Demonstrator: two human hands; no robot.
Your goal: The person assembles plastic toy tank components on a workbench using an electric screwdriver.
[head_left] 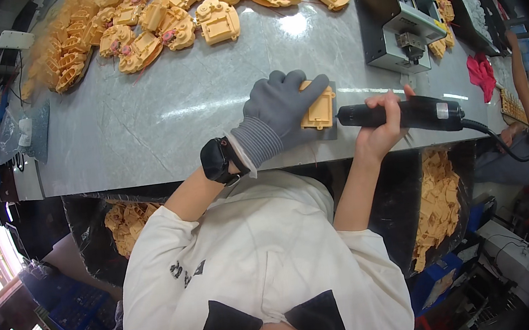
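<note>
My left hand [283, 103], in a grey glove, presses a yellow-orange plastic housing [319, 114] down on a small dark pad [333, 130] near the table's front edge. The housing is a shallow rectangular shell with its hollow side up; the fingers cover part of it. My bare right hand [380, 128] is closed around a black electric screwdriver [431, 113], held level. Its nose points left at the right edge of the housing; whether the bit touches it is too small to tell. A black cable [503, 143] runs from its back end.
A heap of similar housings [151, 28], some with pinkish-red parts, covers the table's far left and back. A black-and-grey metal device [402, 25] stands at the right. Beyond it lie a red cloth [481, 75] and another person's arm [520, 77]. Bins of yellow parts [438, 204] flank me below the table.
</note>
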